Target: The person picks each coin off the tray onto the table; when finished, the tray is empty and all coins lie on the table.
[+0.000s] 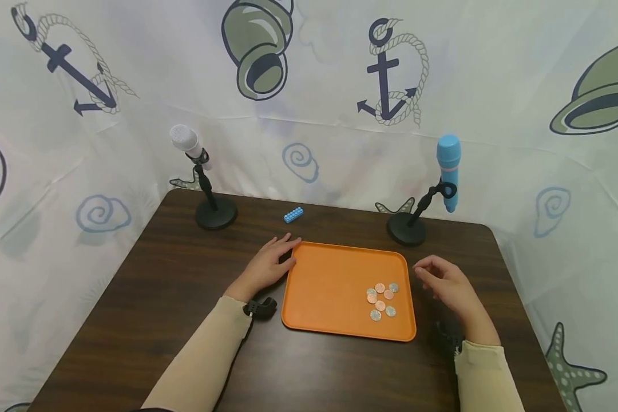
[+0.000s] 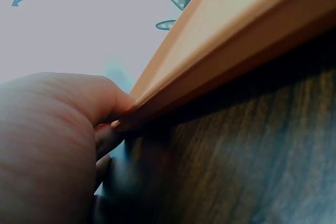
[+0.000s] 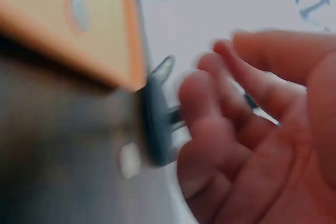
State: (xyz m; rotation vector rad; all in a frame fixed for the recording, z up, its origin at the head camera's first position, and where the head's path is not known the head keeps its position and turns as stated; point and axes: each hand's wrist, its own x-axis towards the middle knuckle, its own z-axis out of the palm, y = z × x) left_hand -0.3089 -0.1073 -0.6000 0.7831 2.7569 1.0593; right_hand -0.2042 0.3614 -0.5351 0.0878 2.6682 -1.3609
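Note:
An orange tray (image 1: 329, 286) lies on the dark wooden table (image 1: 185, 297), with several copper and silver coins (image 1: 380, 305) in its right part. At the tray's far left corner is my left hand (image 1: 268, 260); its thumb (image 2: 113, 95) and a finger hold the rim there, as the left wrist view shows close up. Just right of the tray hovers my right hand (image 1: 445, 283), fingers loosely bent and thumb near the index fingertip. No held thing shows in it; the right wrist view is blurred.
A white microphone (image 1: 184, 139) on a black stand (image 1: 215, 212) is at the back left, and a blue microphone (image 1: 448, 154) on a similar stand (image 1: 407, 229) at the back right. Between them lies a blue toy brick (image 1: 293, 214). A patterned curtain (image 1: 329, 74) hangs behind.

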